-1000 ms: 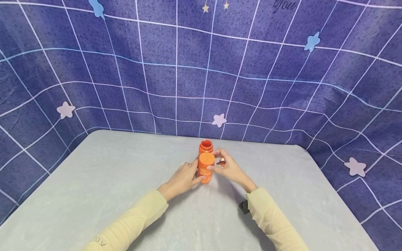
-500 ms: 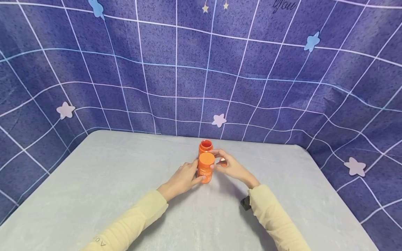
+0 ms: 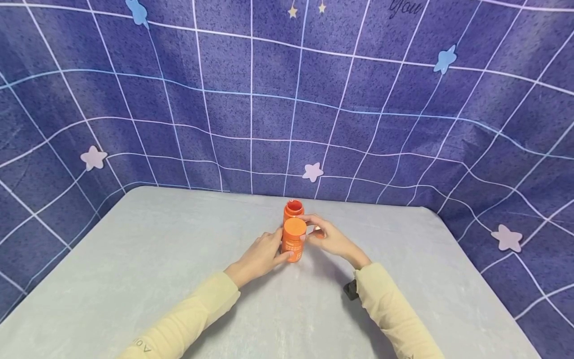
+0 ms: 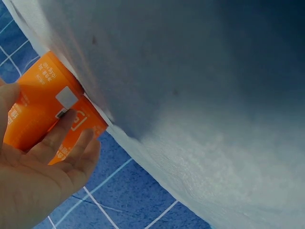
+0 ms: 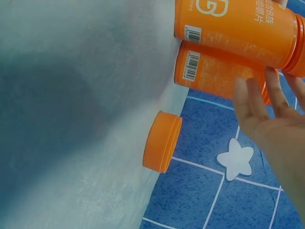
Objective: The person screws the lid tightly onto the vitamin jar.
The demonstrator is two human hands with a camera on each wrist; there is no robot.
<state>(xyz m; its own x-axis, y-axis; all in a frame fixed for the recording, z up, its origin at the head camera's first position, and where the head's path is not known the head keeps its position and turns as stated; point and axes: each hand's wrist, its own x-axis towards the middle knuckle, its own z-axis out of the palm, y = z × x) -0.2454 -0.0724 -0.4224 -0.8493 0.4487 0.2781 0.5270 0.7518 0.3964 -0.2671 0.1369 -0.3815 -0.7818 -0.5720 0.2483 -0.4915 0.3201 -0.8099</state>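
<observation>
Two orange bottles stand touching near the middle of the table. The rear bottle (image 3: pixel 293 209) has an uncovered mouth; the front bottle (image 3: pixel 292 247) wears its cap (image 3: pixel 295 226). My left hand (image 3: pixel 260 257) grips the front bottle's body from the left, thumb at the front. From the right, my right hand (image 3: pixel 331 240) holds the front cap's side between thumb and fingers. A loose orange cap (image 5: pixel 162 142) lies on the table in the right wrist view, apart from both bottles. In the left wrist view my left hand (image 4: pixel 43 176) partly covers the bottles.
The grey table (image 3: pixel 179 219) has a cloth backdrop (image 3: pixel 251 109) with stars and grid lines behind it and at both sides. A small black object (image 3: pixel 352 289) shows by my right cuff.
My right hand and forearm have shifted slightly right, and its fingers have turned around the front cap. The left hand and both bottles look unmoved.
</observation>
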